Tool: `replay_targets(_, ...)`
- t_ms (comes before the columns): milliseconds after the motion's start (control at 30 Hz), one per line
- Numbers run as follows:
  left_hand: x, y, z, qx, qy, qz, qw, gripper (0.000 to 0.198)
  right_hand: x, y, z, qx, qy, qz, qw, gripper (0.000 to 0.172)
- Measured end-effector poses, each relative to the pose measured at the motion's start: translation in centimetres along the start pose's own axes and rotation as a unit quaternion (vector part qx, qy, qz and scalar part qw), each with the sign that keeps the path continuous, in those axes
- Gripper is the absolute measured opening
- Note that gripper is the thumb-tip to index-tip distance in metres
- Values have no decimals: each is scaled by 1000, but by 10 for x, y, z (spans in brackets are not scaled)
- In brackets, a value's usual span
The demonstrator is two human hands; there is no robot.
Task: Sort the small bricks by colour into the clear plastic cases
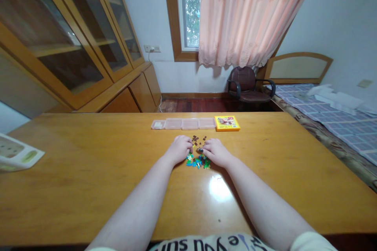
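Observation:
Both my hands rest on a wooden table (88, 172) around a small heap of tiny building pieces. My left hand (179, 149) is curled, fingers pinched at the left side of the heap. My right hand (216, 152) is curled too, fingertips pinched on a small dark piece (200, 150). Brown pieces (199, 140) lie just beyond the fingers. Blue, green and yellow pieces (198, 162) lie between the two hands, nearer me. What the left fingers hold, if anything, is hidden.
A row of clear plastic compartment trays (183, 124) lies beyond the heap, with a yellow box (226, 123) at its right end. A white object (16, 153) sits at the table's left edge. A chair (249, 84), a bed (338, 121) and glass-door cabinets (73, 43) stand behind.

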State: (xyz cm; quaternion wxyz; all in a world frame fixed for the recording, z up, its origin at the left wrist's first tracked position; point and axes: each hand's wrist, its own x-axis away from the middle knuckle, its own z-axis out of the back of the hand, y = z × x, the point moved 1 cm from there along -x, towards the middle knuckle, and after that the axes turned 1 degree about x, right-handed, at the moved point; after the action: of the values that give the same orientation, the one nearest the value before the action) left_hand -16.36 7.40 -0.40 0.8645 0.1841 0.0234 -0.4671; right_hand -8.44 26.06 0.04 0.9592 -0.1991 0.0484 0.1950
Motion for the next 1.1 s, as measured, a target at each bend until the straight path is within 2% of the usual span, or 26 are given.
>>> replay_targets(167, 0, 0, -1, -1, 9, 3, 1000, 23, 1, -9, -3, -32, -24, 81, 996, 39)
replay_targets(233, 0, 0, -1, -2, 10, 4, 1000, 23, 1, -11, -4, -22, -32, 76, 996, 40)
replay_targets(400, 0, 0, 0, -5, 11, 2, 1000, 22, 0, -4, -2, 6, -3, -1, 1000, 42)
replay_targets(567, 0, 0, 0, -7, 15, 2, 1000, 22, 0, -6, -3, -38, -22, 82, 996, 42)
replay_targets(633, 0, 0, -1, -6, 14, 3, 1000, 22, 0, -8, -5, -31, -32, 88, 995, 41)
replay_targets(767, 0, 0, -1, -5, 11, 5, 1000, 23, -1, -7, -6, 10, -18, 24, 999, 41)
replay_targets(933, -1, 1, 1, -2, 10, 9, 1000, 25, -1, 4, -3, 24, 38, -74, 996, 39)
replay_targets(1100, 0, 4, 2, 4, -1, -13, 1000, 29, 0, 11, -3, 7, 55, -100, 993, 40)
